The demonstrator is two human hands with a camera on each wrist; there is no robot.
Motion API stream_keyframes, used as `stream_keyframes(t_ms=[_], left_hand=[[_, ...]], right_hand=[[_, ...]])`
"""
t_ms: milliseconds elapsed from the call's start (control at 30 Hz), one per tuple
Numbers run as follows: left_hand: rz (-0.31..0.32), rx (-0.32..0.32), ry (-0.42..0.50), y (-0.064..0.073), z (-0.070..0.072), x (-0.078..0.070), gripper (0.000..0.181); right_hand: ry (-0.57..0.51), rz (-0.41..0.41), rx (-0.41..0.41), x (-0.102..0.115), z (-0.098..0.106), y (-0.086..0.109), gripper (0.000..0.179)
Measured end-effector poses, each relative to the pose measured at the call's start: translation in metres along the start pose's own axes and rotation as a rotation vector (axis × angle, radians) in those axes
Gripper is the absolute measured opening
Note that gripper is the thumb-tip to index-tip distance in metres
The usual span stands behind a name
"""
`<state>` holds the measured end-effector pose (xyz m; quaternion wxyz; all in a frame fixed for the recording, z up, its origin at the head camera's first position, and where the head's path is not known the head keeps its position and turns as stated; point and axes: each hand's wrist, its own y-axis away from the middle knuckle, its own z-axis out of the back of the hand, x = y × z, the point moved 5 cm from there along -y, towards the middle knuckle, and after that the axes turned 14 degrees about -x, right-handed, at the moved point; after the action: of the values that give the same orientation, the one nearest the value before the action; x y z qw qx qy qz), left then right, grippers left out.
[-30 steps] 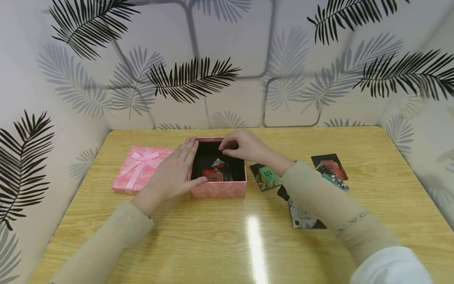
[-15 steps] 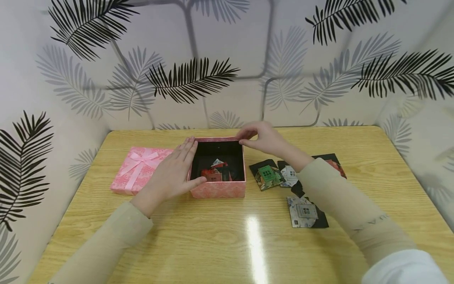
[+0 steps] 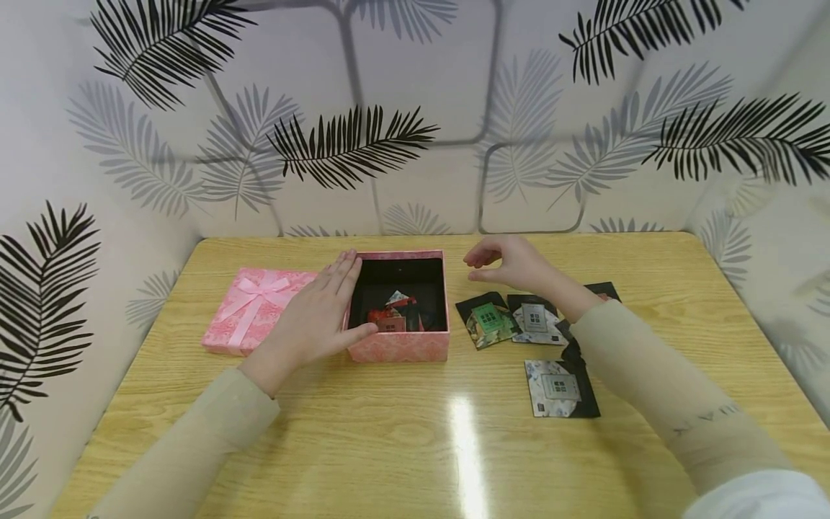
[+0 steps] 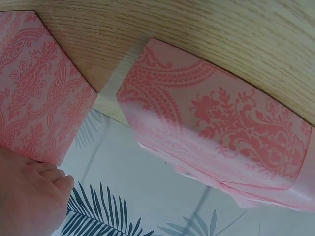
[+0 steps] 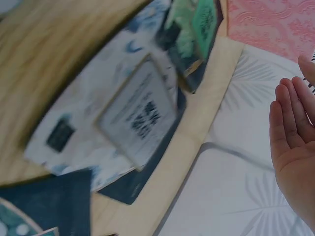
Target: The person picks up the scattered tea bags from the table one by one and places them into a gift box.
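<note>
My left hand (image 3: 311, 310) rests along the left rim of a pink patterned box (image 3: 398, 349) with a black inside, its fingers straight. Several small red and dark packets (image 3: 391, 322) lie in the bottom of that box. To the box's right, my right hand (image 3: 512, 265) hangs above the table with nothing in it, fingers loosely bent. Below it are a flat square packet with a green label (image 3: 488, 321) and a white one (image 3: 535, 322). The right wrist view shows the white packet (image 5: 140, 113) up close, beside my bare palm (image 5: 295, 147).
A pink lid with a ribbon bow (image 3: 259, 306) lies left of the box. Nearer the front is a grey-white packet (image 3: 559, 388) on a black backing. More packets (image 3: 603, 290) sit partly hidden behind my right forearm. A patterned wall (image 3: 415, 180) stands at the table's back edge.
My right hand has moved from over the box, across its right rim, to the space above the packets on the right. The left hand has stayed on the box.
</note>
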<state>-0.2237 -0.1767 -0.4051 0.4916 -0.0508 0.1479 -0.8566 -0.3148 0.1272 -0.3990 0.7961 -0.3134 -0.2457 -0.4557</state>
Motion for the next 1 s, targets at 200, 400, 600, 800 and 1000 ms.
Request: stream_keyframes(t_ms=[200, 400, 600, 800, 1000], left_hand=[[0.001, 0.0, 0.003, 0.0, 0.0, 0.001, 0.107], [0.001, 0.002, 0.005, 0.0, 0.0, 0.001, 0.107], [0.004, 0.002, 0.006, 0.0, 0.0, 0.001, 0.107], [0.009, 0.005, 0.011, 0.0, 0.0, 0.0, 0.106], [0.01, 0.007, 0.01, 0.0, 0.001, 0.001, 0.107]], right_hand=[[-0.006, -0.024, 0.025, -0.018, 0.002, 0.011, 0.032], [0.008, -0.024, 0.033, -0.033, 0.001, 0.02, 0.035], [0.034, -0.058, 0.059, -0.046, -0.003, 0.029, 0.041], [0.052, -0.099, 0.083, -0.053, -0.006, 0.035, 0.046], [0.042, -0.123, 0.11, -0.057, -0.007, 0.038, 0.05]])
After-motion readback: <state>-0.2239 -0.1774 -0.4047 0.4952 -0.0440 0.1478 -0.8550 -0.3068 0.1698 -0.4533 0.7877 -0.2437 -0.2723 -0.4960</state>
